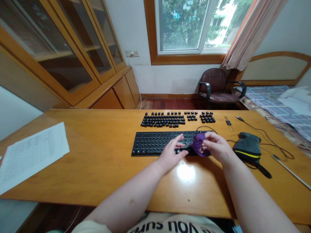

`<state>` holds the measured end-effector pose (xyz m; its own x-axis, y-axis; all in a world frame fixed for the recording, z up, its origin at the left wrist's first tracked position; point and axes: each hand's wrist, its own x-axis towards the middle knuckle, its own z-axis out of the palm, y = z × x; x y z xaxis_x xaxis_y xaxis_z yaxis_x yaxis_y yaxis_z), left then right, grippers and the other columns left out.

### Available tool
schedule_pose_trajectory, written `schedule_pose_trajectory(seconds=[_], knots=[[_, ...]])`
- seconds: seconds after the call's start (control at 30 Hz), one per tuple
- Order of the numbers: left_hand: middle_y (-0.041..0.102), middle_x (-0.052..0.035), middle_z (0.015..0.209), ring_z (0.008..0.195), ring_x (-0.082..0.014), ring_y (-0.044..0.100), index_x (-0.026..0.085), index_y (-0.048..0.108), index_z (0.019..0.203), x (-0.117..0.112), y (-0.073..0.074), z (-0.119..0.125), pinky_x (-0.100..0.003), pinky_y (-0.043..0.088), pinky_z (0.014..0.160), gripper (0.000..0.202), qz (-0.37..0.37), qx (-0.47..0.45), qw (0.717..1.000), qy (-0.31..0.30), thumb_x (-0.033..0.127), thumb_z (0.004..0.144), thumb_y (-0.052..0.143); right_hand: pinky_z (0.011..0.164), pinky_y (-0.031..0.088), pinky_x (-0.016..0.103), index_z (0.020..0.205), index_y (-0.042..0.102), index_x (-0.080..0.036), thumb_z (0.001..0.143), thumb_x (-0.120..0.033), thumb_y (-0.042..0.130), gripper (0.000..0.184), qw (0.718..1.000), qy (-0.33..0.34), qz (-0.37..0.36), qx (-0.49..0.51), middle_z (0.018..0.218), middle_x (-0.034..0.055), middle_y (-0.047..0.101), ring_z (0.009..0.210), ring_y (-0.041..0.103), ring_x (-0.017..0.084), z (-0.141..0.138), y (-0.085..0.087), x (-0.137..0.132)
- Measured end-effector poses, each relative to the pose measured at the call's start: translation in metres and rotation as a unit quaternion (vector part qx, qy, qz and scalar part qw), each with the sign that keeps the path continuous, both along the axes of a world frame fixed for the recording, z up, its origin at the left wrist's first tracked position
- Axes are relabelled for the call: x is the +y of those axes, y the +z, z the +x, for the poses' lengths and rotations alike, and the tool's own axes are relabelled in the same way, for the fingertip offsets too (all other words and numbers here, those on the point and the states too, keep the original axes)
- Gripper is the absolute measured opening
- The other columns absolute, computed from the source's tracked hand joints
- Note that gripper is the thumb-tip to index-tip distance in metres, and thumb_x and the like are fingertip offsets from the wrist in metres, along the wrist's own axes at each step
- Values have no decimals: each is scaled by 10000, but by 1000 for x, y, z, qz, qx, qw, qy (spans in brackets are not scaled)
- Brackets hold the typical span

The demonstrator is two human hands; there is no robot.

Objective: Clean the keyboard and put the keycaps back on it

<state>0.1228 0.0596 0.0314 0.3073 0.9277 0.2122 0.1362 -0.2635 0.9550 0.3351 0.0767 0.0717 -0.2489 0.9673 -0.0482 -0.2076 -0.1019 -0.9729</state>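
Note:
A black keyboard base (150, 142) with its keycaps off lies across the desk in front of me. My right hand (215, 145) pinches a crumpled purple cloth (198, 144) over the right part of the base. My left hand (172, 150) rests at the middle of the base, fingers apart and holding nothing that I can see. Behind the base, the loose black keycaps (162, 120) are laid out in keyboard order, with smaller groups of keycaps (207, 117) to their right. The cloth and my right hand hide the base's right end.
Right of the keyboard lie a grey and black brush-like tool (247, 147), a small wire puller (228, 123), a USB cable (264, 131) and a thin white stick (291, 171). Printed papers (36, 152) lie at the desk's left. A chair (216, 85) stands beyond the desk.

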Motion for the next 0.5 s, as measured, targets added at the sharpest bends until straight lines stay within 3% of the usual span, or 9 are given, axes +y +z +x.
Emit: schedule_pose_trajectory(seconds=[0.1,0.2,0.3,0.4,0.5], knots=[[590,-122,1199,1021,-204,591,200,414,1323,0,2,2,-370,451,914,625,-60,-73,995,-41,224,745,652,519,476,301,745,552,-214,645,-331,747,247,997,44,-16,57,586,-29,591,492,566,137,-14,-4,-4],[687,-78,944,884,-194,624,164,639,1032,-1,9,3,-338,470,843,301,-74,-33,996,-35,215,736,649,515,449,271,745,564,-204,675,-324,728,215,998,51,-14,43,583,-27,583,503,549,123,-20,-10,-3],[693,-57,805,758,-175,621,150,680,796,-2,13,3,-301,479,745,132,-91,-1,996,-17,263,746,634,492,394,238,722,561,-197,702,-347,704,208,1000,-24,6,-11,536,-39,546,478,499,103,-21,-14,2],[680,-38,748,667,-150,599,151,678,811,-1,11,3,-266,466,653,166,-114,-23,993,21,293,752,616,475,357,235,697,557,-196,704,-381,693,229,993,-90,34,-72,517,-43,520,467,461,101,-21,-16,6],[641,-19,682,608,-131,554,145,662,796,1,8,1,-242,428,590,194,-114,-31,990,72,320,769,583,497,372,245,685,550,-201,724,-389,669,226,989,-106,51,-92,542,-37,517,488,455,105,-22,-14,6]])
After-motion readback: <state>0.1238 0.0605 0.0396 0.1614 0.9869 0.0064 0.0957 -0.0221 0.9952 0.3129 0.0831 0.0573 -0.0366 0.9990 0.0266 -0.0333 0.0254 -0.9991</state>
